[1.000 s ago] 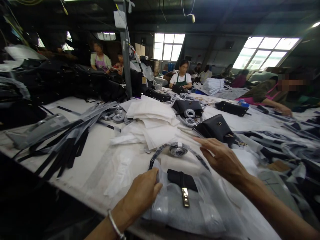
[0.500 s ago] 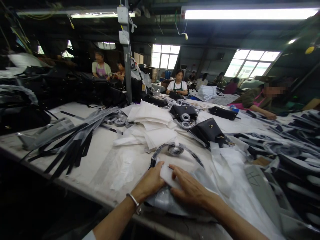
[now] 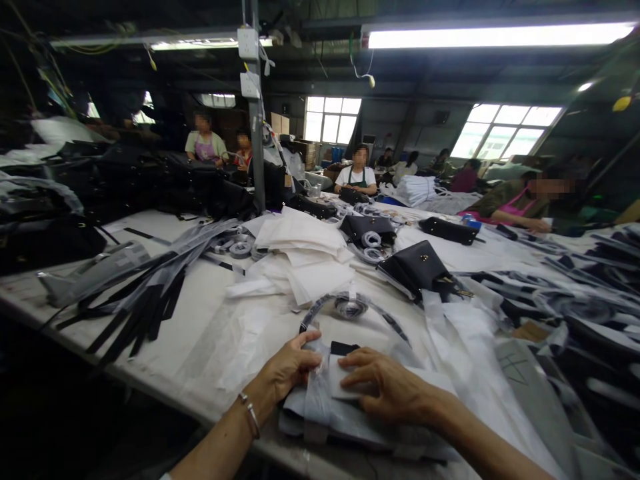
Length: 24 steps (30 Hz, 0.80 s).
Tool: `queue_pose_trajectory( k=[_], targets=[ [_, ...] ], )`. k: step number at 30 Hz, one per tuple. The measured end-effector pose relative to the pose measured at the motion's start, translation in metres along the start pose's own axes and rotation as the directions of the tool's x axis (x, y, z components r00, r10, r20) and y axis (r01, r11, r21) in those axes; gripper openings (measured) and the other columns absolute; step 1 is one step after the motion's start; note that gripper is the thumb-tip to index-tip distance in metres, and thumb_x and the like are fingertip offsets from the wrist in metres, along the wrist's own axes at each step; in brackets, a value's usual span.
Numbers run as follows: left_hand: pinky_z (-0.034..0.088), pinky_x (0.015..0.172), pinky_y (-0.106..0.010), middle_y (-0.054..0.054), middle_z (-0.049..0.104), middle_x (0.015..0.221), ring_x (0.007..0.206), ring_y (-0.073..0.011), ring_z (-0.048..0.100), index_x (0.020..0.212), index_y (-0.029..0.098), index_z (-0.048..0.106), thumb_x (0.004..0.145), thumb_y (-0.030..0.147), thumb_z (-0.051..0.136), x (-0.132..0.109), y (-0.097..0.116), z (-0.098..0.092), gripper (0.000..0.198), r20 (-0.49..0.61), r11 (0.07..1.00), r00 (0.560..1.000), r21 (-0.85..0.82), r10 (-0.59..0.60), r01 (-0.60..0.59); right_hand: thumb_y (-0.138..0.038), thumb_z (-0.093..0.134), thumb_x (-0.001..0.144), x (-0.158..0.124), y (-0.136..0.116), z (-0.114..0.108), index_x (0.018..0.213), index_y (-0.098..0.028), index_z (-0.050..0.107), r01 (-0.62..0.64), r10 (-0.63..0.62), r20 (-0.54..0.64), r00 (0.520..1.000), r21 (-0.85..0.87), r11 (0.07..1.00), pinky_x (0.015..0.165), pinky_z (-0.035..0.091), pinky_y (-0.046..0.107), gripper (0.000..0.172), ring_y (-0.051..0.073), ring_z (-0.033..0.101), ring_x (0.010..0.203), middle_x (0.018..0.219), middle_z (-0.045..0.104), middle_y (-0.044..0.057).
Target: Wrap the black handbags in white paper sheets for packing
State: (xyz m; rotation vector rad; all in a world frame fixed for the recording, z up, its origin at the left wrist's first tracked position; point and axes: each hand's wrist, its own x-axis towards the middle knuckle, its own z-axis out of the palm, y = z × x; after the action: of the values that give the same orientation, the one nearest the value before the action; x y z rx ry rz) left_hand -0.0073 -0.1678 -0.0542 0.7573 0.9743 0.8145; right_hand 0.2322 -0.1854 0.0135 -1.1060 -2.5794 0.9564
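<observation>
Bag (image 3: 357, 425) lies under right grip (image 3: 389, 385), spread over white sheet (image 3: 344, 385), and beside left grip (image 3: 284, 367), pinching clear film (image 3: 319, 383).

Wrapped bag (image 3: 320, 417): black flap (image 3: 342, 348), mostly hidden under white sheet (image 3: 337, 383) and right hand (image 3: 389, 385); whether its fingertips press sheet or flap, unclear at this angle. Left forearm (image 3: 215, 437) and right forearm (image 3: 483, 433), both cut off by the bottom edge. Dark bags (image 3: 50, 240), cut off at left, outlines lost in shadow; plastic-wrapped straps (image 3: 590, 307), cut off at right.
</observation>
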Motion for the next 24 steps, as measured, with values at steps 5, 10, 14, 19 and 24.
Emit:
queue_pose_trajectory(
  k=[5,10,14,19,24],
  targets=[
    [0.033,0.052,-0.020,0.007,0.053,0.070,0.054,-0.0078,0.047,0.143,0.014,0.038,0.064,0.025,0.076,-0.007,-0.005,0.003,0.089,0.002,0.993,0.997,-0.087,0.074,-0.073,-0.015,0.069,0.067,0.019,0.001,0.007,0.114,-0.026,0.072,0.069,-0.060,-0.078,0.995,0.113,0.991,0.106,0.044,0.039,0.049,0.026,0.060,0.121,0.131,0.066,0.006],
    [0.035,0.056,-0.021,0.003,0.060,0.079,0.057,-0.0086,0.048,0.151,0.018,0.029,0.071,0.026,0.068,-0.013,-0.011,0.004,0.089,0.028,0.981,0.982,-0.059,0.188,-0.187,-0.013,0.071,0.062,0.020,0.008,0.017,0.099,-0.023,0.060,0.046,-0.032,-0.099,0.995,0.138,0.989,0.097,0.047,0.035,0.039,0.024,0.060,0.113,0.129,0.061,0.006],
    [0.044,0.083,-0.027,0.000,0.067,0.091,0.082,-0.0141,0.061,0.151,0.018,0.034,0.070,0.013,0.049,-0.019,-0.012,0.003,0.083,0.105,0.882,0.927,0.283,0.361,-0.376,-0.011,0.072,0.062,0.021,0.014,0.020,0.086,-0.023,0.049,0.126,-0.080,-0.199,0.977,0.231,0.965,0.096,0.046,0.033,0.035,0.022,0.057,0.110,0.119,0.060,0.005],
    [0.026,0.118,-0.037,-0.005,0.067,0.121,0.126,-0.0197,0.053,0.151,0.018,0.038,0.071,0.007,0.040,-0.020,-0.017,0.000,0.080,0.092,0.735,0.879,0.512,0.467,-0.444,-0.012,0.073,0.065,0.028,0.021,0.023,0.080,-0.022,0.047,0.126,-0.060,-0.229,0.972,0.286,0.950,0.097,0.045,0.034,0.032,0.022,0.056,0.111,0.116,0.060,0.006],
    [0.030,0.117,-0.037,-0.005,0.055,0.143,0.131,-0.0195,0.051,0.150,0.024,0.041,0.076,0.011,0.041,-0.016,-0.025,-0.002,0.074,0.071,0.734,0.881,0.524,0.467,-0.432,-0.009,0.074,0.062,0.037,0.027,0.033,0.081,-0.021,0.052,0.195,-0.144,-0.216,0.966,0.235,0.952,0.096,0.045,0.033,0.032,0.022,0.056,0.112,0.118,0.056,0.006]
  ],
)
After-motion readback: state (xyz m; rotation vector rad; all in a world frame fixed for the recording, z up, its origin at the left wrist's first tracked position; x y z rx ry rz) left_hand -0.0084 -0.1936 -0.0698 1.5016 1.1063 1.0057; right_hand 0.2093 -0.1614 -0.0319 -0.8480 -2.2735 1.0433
